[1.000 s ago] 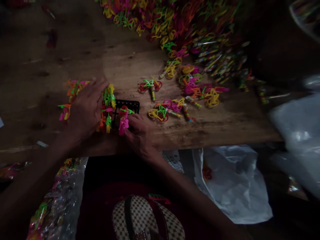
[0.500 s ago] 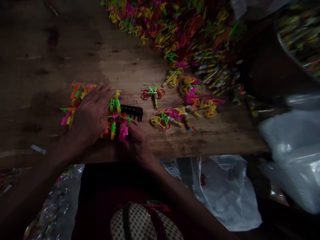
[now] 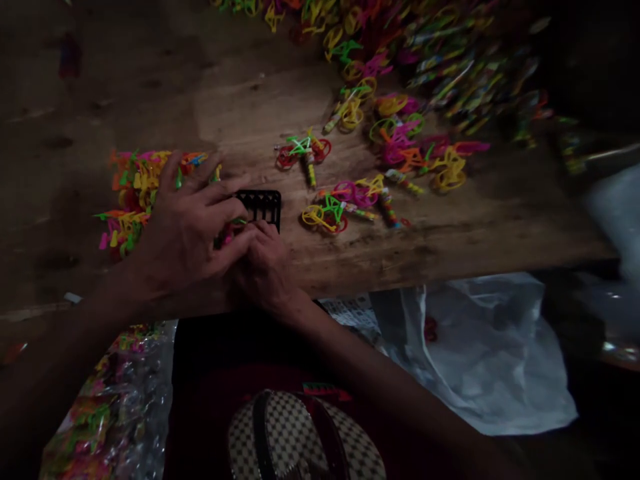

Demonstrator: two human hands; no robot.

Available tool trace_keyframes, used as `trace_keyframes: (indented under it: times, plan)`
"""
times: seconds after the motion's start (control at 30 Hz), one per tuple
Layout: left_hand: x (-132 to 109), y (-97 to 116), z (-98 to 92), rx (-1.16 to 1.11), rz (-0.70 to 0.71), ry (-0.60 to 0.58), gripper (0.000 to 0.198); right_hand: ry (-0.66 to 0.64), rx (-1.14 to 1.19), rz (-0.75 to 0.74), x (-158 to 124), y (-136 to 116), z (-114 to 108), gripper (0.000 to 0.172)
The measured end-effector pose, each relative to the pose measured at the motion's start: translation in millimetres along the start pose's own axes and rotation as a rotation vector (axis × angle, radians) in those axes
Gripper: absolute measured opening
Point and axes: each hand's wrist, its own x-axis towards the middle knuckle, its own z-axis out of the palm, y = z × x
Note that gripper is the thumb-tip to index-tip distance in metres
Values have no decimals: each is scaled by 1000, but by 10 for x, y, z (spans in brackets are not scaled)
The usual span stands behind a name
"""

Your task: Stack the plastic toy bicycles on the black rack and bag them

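A black slotted rack [image 3: 273,195] lies on the wooden table, its right end bare. Rows of small bright plastic toy bicycles [image 3: 133,177] cover its left part. Across these rows my left hand [image 3: 183,223] lies with fingers spread, its thumb reaching to my right fingers. Between left thumb and forefinger shows a little red and pink plastic. My right hand [image 3: 267,267] is closed at the rack's near edge, fingertips bent down; what they grip is hidden. To the right lie loose toy bicycles [image 3: 327,210] with small tubes of coloured beads [image 3: 311,170].
A heap of toy bicycles [image 3: 345,27] and a pile of filled tubes [image 3: 465,67] lie at the back. Below the table's front edge hang a white plastic bag [image 3: 495,353] and, at left, a clear bag of colourful toys [image 3: 115,400]. A checkered cap or bag [image 3: 300,433] is below me.
My left hand has spread its fingers and its thumb now meets my right hand. My right hand has closed in against the rack's near edge. The view has shifted and turned slightly.
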Motion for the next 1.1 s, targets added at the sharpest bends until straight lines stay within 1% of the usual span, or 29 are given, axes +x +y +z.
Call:
trace_keyframes:
  times: [0.07,0.17,0.33,0.47,0.63,0.83,0.9,0.97,1.03,1.1]
  plan:
    - [10,-33,24,28,6,20,17,-44,-31,23,12,-5,-1,17]
    - [17,-62,41,34,27,62,17,-92,-33,56,40,-6,-21,17]
    - [40,-55,48,18,9,52,18,-147,36,101,70,-1,-70,15]
    - [37,-53,66,48,-19,42,20,-142,36,123,76,-2,-80,14]
    - [11,-43,67,78,31,41,22,-144,98,137,50,32,-71,12]
    - [43,-20,50,95,20,-4,26,-161,188,141,34,102,-123,12]
    - [65,-8,59,91,-21,-35,31,-135,221,151,27,114,-135,14]
    - [77,5,71,65,-50,-36,41,-51,267,175,6,121,-127,17]
    - [68,14,65,22,-38,13,52,43,301,220,-30,128,-107,17]
    - [26,26,23,9,-19,99,56,124,316,251,-69,135,-108,14]
